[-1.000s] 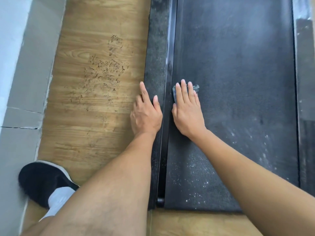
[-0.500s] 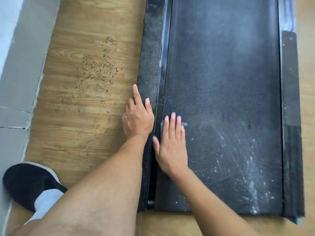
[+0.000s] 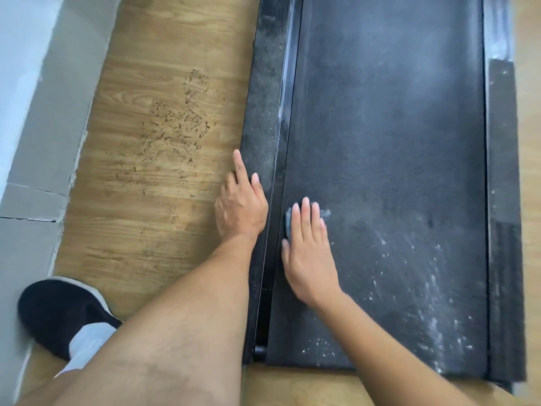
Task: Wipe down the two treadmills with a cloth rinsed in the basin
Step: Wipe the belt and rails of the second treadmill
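Observation:
A black treadmill belt fills the right of the view, dusty, with white specks near its rear end. My right hand lies flat with straight fingers on the belt's left edge, pressing a small grey cloth that peeks out past the fingertips. My left hand rests on the treadmill's left side rail, fingers straight, partly over the wooden floor. The basin and a second treadmill are out of view.
Wooden floor with dark scuff marks runs left of the treadmill. A grey wall or skirting borders the far left. My black shoe with a white sock stands at lower left. The right side rail edges the belt.
My right hand drew the cloth back toward me along the belt's left edge, then stayed about there. My left hand has stayed on the side rail.

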`<move>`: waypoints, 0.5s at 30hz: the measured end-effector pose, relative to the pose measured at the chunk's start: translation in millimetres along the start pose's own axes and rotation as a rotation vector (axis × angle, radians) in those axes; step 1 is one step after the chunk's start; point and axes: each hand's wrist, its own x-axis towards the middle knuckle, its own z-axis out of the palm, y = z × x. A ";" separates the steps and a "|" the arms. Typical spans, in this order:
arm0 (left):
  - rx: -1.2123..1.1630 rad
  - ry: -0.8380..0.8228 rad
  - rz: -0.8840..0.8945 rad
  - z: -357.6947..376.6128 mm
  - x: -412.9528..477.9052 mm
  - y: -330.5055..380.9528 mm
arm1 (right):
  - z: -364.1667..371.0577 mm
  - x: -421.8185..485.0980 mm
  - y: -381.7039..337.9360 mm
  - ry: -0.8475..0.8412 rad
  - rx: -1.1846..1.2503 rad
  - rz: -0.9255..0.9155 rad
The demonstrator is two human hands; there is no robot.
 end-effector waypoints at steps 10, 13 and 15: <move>-0.007 0.006 -0.003 3.5 5.0 5.3 | -18.9 84.1 -3.2 0.124 -0.055 0.166; 0.003 -0.001 -0.004 5.3 4.7 0.7 | -38.9 149.4 9.1 0.104 -0.053 0.162; -0.006 -0.008 -0.006 4.3 4.9 -0.5 | -32.8 132.2 12.0 0.107 -0.048 0.138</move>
